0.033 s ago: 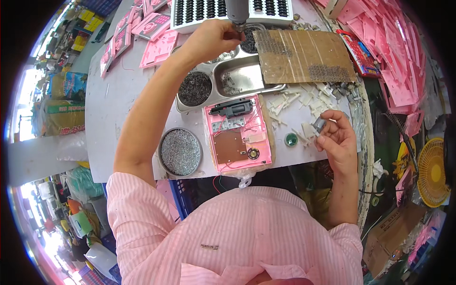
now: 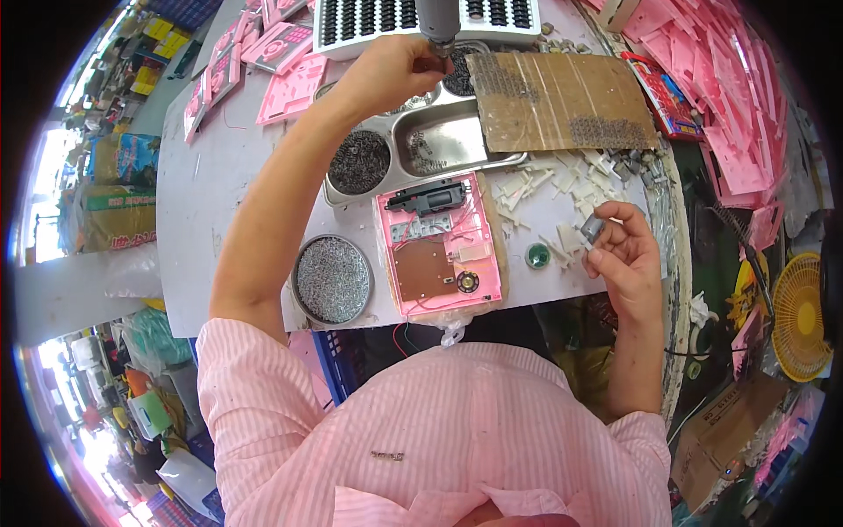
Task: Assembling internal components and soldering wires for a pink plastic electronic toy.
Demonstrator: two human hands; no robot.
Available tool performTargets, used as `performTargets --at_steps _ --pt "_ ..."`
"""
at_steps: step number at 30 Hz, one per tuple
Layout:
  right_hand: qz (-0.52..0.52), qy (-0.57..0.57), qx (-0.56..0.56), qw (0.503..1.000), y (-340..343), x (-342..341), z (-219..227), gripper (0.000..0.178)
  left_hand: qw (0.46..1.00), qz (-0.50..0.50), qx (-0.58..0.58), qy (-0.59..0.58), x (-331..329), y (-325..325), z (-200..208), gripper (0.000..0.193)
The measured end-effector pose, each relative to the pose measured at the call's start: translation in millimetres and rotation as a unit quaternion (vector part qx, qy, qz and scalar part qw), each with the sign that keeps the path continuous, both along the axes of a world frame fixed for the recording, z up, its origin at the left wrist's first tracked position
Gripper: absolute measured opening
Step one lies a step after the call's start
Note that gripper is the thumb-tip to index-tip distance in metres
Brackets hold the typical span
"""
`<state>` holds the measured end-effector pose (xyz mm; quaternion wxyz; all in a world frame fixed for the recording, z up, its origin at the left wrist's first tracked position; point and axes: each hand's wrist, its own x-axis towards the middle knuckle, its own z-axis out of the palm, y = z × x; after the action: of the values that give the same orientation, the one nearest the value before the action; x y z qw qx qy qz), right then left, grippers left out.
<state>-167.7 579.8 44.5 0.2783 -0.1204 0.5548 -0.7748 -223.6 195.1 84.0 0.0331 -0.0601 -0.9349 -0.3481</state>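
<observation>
Little has moved: left hand [image 2: 395, 72] beside a cropped tool [image 2: 438, 19]

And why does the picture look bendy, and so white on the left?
Head view: the fisheye lens bends straight edges toward the dark rim; head view, left edge: glare whites out patches; head view, nearer the middle: the pink casing and right hand look clearer.

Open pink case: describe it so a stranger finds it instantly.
Start at the near edge of the white table. Between a round dish of silvery bits on the left and a small green container on the right lies the open pink case. A brown board inside sets it apart from the pink pieces farther back.
</observation>
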Motion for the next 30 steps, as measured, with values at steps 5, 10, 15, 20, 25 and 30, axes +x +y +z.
performTargets --at_steps 5,10,15,20,25,30 --pt "-0.020 0.000 0.009 1.000 24.5 7.2 -5.1 0.054 0.999 0.026 -0.007 0.043 31.5 -9.4 -18.3 0.021" --pt "-0.008 -0.014 0.061 0.998 42.1 10.6 -12.6 0.052 0.958 0.096 0.223 -0.150 125.9 -4.5 -12.7 0.021" --pt "0.010 0.070 0.160 0.985 31.4 15.1 -21.8 0.045 0.897 0.150 0.365 -0.198 191.8 23.8 -25.3 0.016" --pt "0.083 0.219 0.332 0.914 -0.3 18.7 -11.5 0.039 0.872 0.154 0.425 -0.186 231.1 49.7 -31.8 0.014" --pt "0.129 0.343 0.389 0.845 -17.0 12.8 -13.0 0.040 0.865 0.170 0.446 -0.155 248.5 64.8 -40.5 0.017" --pt "0.159 0.399 0.422 0.798 -23.4 11.3 -15.9 0.042 0.917 0.121 0.377 -0.046 247.0 77.8 -53.4 0.016"
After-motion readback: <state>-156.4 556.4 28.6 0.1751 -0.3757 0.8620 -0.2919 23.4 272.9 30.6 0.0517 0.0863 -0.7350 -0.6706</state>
